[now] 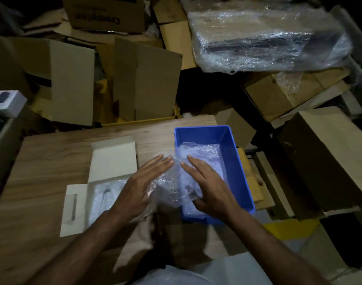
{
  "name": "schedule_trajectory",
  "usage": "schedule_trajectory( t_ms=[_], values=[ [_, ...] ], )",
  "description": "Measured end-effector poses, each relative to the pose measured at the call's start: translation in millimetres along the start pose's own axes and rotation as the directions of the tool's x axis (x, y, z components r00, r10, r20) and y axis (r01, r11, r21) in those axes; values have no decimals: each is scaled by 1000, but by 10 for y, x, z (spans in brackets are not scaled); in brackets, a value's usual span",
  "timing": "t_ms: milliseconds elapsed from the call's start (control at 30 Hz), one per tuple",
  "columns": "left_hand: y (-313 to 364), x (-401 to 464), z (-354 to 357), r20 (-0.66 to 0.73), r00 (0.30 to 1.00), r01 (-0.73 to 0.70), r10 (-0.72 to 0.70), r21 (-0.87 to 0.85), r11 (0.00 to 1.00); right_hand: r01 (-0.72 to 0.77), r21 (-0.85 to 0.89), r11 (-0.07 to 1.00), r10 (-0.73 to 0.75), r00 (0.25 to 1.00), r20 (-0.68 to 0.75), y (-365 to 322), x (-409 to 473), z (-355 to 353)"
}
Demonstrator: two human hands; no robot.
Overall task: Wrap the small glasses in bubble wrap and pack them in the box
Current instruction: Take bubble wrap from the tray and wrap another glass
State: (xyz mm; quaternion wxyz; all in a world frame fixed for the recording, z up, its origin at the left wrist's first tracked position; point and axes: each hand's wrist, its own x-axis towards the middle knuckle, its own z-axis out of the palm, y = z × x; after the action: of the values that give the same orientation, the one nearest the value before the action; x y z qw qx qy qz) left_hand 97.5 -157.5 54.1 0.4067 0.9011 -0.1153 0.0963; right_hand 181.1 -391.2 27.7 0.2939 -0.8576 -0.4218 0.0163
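Observation:
A bubble-wrap bundle sits between my hands at the near left corner of the blue plastic bin. A dark shape shows dimly through the wrap; what it is I cannot tell. My left hand presses its left side with fingers straight. My right hand lies over its right side, thumb tucked under the wrap. More bubble wrap lies inside the bin. An open white box lies left of my hands, with a wrapped item in it.
The wooden table holds the box and bin. Cardboard cartons crowd the floor behind it, more at the right. A large plastic-wrapped package sits at the back right. A small white box rests at the far left.

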Motion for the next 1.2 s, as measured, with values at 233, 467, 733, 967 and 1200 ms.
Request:
schedule_trajectory(
  t_ms=[233,467,733,967,1200],
  values=[
    [-86,-647,-568,-209,961,144,-179,-172,974,104,302,948,-81,993,-88,-456,322,171],
    [-115,-901,-850,-342,592,419,-730,-643,641,-531,835,146,350,817,459,-1069,817,297],
    [-413,-1069,-931,-5,293,596,-956,-781,187,-731,648,-213,328,571,752,-1283,750,684],
    [-513,-1337,-881,292,130,602,-948,-782,-158,-779,627,-4,581,509,635,-1410,711,816],
    [-515,-1550,-866,138,153,665,-979,-747,-2,-600,761,246,511,747,425,-1391,543,921]
  ],
)
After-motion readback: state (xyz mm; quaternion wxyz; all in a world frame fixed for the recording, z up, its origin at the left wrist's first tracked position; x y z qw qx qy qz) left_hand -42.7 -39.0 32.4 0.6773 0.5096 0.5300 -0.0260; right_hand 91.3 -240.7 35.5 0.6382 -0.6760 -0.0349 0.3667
